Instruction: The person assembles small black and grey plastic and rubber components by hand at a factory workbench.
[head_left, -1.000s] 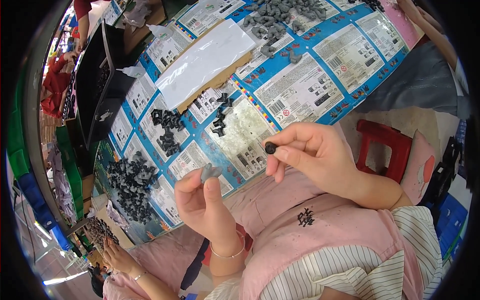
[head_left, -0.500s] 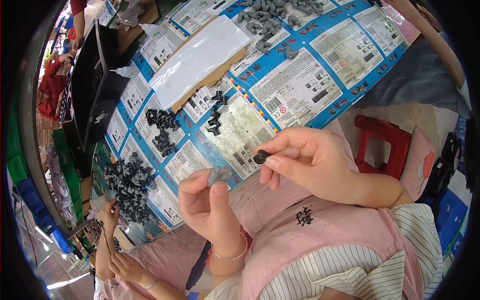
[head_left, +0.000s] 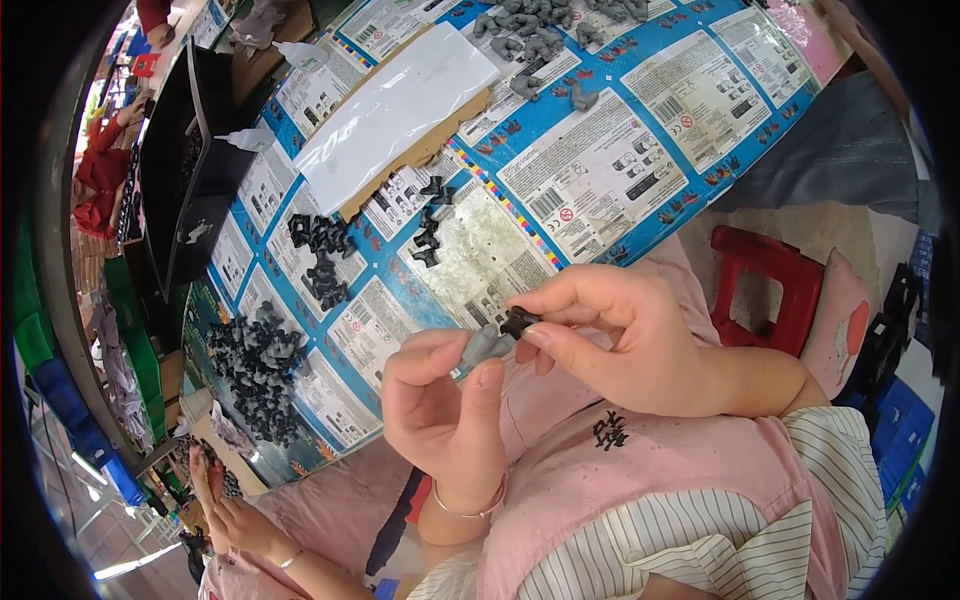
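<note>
Between the thumb and forefinger of my left hand is a small grey plastic figure part. My right hand pinches a small black plastic part. The two pieces meet or nearly meet in front of my apron; I cannot tell whether they are joined. Past my hands, on the table, lie a short row of black parts and another black cluster. Left of these is a big heap of joined-looking black and grey pieces.
Printed blue card sheets cover the table. A white board lies there, with loose grey parts beyond it. Two pale glue bottles stand near a black bin. A co-worker's hands are at lower left, a red stool at right.
My left hand has moved right and slightly up, bringing the grey part against or close to the black one. My right hand has barely moved. The co-worker's hands have shifted.
</note>
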